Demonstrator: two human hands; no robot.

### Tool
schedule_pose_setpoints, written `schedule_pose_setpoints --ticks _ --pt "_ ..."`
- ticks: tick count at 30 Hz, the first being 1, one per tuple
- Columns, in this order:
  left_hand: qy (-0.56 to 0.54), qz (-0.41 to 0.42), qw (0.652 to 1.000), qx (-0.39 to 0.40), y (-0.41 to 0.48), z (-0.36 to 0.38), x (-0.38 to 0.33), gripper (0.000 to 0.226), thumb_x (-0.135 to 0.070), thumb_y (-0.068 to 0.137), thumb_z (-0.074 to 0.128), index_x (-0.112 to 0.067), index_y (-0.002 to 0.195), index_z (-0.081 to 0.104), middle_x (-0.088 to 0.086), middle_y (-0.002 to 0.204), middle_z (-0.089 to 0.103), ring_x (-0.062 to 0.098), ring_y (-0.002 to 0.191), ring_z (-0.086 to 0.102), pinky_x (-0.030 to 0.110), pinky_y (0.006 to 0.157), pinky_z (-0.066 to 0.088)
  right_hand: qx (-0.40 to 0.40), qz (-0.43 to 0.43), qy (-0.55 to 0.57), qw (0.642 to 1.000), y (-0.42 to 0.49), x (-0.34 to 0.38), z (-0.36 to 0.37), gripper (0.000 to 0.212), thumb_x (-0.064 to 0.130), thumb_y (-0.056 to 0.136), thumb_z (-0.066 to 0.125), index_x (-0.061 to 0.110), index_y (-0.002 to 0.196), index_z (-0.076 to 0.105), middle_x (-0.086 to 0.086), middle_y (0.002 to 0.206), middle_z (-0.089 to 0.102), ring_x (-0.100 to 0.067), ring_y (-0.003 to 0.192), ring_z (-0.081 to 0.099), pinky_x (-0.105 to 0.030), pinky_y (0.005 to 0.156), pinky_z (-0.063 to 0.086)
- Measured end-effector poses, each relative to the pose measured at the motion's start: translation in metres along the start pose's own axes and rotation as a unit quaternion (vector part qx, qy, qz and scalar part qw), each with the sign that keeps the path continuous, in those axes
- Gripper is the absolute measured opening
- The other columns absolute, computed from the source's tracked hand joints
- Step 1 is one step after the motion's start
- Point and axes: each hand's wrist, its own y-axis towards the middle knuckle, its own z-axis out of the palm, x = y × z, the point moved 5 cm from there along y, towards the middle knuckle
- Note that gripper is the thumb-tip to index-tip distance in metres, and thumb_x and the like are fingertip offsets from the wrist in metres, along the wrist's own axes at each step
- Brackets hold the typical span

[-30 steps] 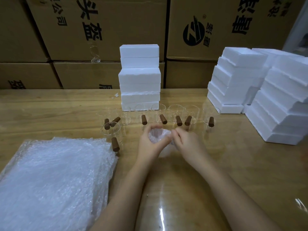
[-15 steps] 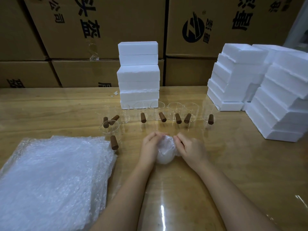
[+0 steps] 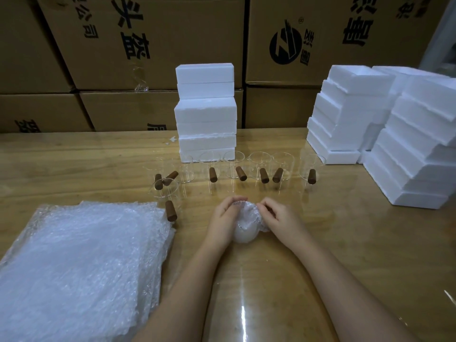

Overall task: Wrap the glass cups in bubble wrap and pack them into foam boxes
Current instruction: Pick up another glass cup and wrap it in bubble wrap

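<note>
A glass cup wrapped in bubble wrap (image 3: 244, 228) lies on the wooden table (image 3: 320, 243) between my hands. My left hand (image 3: 223, 218) grips its left side with curled fingers. My right hand (image 3: 278, 218) pinches the wrap at its top right. Behind them stands a row of several clear glass cups (image 3: 259, 166) with brown wooden handles. One more cup (image 3: 165, 193) stands nearer, at the left. A stack of bubble wrap sheets (image 3: 81, 267) lies at the front left. Closed white foam boxes (image 3: 206, 112) are stacked at the back centre.
Stacks of open white foam box halves (image 3: 345, 114) and more foam pieces (image 3: 419, 149) fill the right side of the table. Brown cardboard cartons (image 3: 148, 45) form a wall along the far edge. A small white foam crumb (image 3: 172, 139) lies near the centre stack.
The wrapped cup has come down onto the table and nearer to me. My hands shifted from folding the wrap over its top to holding its sides.
</note>
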Motion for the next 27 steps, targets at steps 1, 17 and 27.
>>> schedule_pose_setpoints --ticks 1,17,27 --pt "0.0 0.003 1.0 -0.005 0.0 0.0 0.001 0.027 -0.004 0.096 0.043 -0.019 0.105 0.064 -0.004 0.099 0.065 -0.001 0.085 0.061 0.009 0.071 0.046 -0.003 0.009 0.013 1.0 0.0 -0.002 0.0 0.025 0.031 0.096 0.049 0.03 0.071 0.05 0.011 0.054 0.05 -0.007 0.052 0.047 -0.034 0.053 0.04" --pt "-0.062 -0.017 0.981 -0.182 -0.01 -0.023 0.003 0.033 -0.027 0.101 0.035 -0.021 0.092 0.066 0.001 0.103 0.069 0.018 0.104 0.062 0.033 0.094 0.047 -0.167 0.146 0.227 0.948 -0.001 -0.033 -0.017 0.033 0.035 0.096 0.051 0.021 0.068 0.061 0.009 0.065 0.066 0.001 0.06 0.057 -0.026 0.065 0.045" --pt "0.097 0.049 0.992 -0.07 -0.044 -0.016 -0.003 0.047 -0.027 0.088 0.065 -0.032 0.13 0.044 -0.01 0.135 0.045 0.006 0.123 0.043 0.024 0.102 0.036 -0.142 0.169 0.155 0.963 -0.003 -0.018 -0.056 0.022 0.028 0.097 0.049 0.02 0.079 0.059 0.004 0.075 0.062 -0.007 0.062 0.057 -0.014 0.049 0.04"
